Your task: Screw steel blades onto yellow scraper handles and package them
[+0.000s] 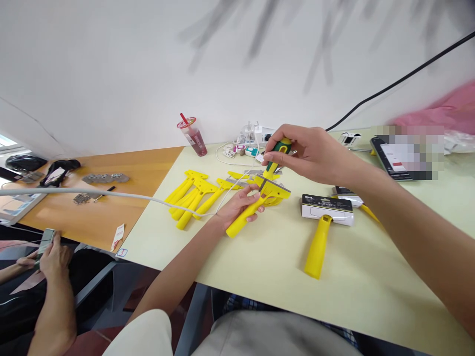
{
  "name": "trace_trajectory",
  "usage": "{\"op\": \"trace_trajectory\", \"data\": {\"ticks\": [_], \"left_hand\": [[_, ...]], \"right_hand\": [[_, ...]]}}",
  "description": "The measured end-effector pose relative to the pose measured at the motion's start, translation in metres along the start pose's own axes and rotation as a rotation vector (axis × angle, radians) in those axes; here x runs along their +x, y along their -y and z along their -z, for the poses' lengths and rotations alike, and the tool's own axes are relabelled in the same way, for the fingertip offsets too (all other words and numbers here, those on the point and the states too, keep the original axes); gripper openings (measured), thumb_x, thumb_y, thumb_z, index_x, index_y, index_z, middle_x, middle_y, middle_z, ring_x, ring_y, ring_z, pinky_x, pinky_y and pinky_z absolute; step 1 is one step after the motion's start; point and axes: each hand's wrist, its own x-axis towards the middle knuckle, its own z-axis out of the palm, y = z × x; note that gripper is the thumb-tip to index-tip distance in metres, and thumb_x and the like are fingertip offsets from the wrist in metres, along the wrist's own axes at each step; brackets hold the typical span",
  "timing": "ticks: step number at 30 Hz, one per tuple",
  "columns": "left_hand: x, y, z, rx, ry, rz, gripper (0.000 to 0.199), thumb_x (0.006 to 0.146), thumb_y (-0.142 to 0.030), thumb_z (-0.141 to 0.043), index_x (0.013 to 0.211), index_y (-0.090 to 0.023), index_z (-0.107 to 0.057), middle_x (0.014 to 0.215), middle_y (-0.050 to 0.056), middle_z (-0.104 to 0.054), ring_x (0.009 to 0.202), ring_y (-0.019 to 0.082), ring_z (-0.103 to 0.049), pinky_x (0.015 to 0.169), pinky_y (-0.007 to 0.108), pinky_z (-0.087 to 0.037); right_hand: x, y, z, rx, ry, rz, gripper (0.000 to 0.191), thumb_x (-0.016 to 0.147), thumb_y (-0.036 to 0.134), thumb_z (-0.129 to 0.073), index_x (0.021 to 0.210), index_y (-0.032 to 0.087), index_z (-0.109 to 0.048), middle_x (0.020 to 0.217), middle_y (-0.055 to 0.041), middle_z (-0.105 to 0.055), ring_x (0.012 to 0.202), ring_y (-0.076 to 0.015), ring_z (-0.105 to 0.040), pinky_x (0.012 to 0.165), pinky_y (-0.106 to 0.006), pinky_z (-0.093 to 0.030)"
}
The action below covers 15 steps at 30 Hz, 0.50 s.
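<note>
My left hand point(237, 210) is wrapped round a yellow scraper point(241, 222), its handle slanting down toward me and its wide head up. In my right hand point(306, 148) is a green and yellow screwdriver point(272, 163), held from above with its shaft pointing down at the scraper's head. Whether the tip sits in a screw is too small to tell. Left of my left hand lie several more yellow scrapers point(196, 195) in a loose pile. To the right rests another scraper point(317, 247) whose head is covered by a black and white sleeve point(326, 209).
A drink cup point(195, 138) with a red straw stands by the wall, near a power strip point(256, 133) with chargers. A white cable point(122, 196) crosses in front of my left arm. At far left, another person's hands point(55, 252) hold a phone. A tablet-like device point(393, 158) lies right.
</note>
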Motion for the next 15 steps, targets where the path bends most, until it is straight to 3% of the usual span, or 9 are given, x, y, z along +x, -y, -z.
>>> {"op": "trace_trajectory", "data": {"ticks": [15], "left_hand": [[0.0003, 0.0001, 0.0000, -0.039, -0.042, -0.029, 0.043, 0.086, -0.029, -0.093, 0.110, -0.023, -0.058, 0.107, 0.003, -0.066, 0.069, 0.011, -0.069, 0.039, 0.015, -0.043]], "right_hand": [[-0.0001, 0.0032, 0.0037, 0.120, -0.074, -0.019, 0.026, 0.093, 0.054, -0.085, 0.098, 0.029, -0.079, 0.085, -0.0052, -0.077, 0.076, -0.0260, -0.068, 0.063, -0.041, -0.051]]}}
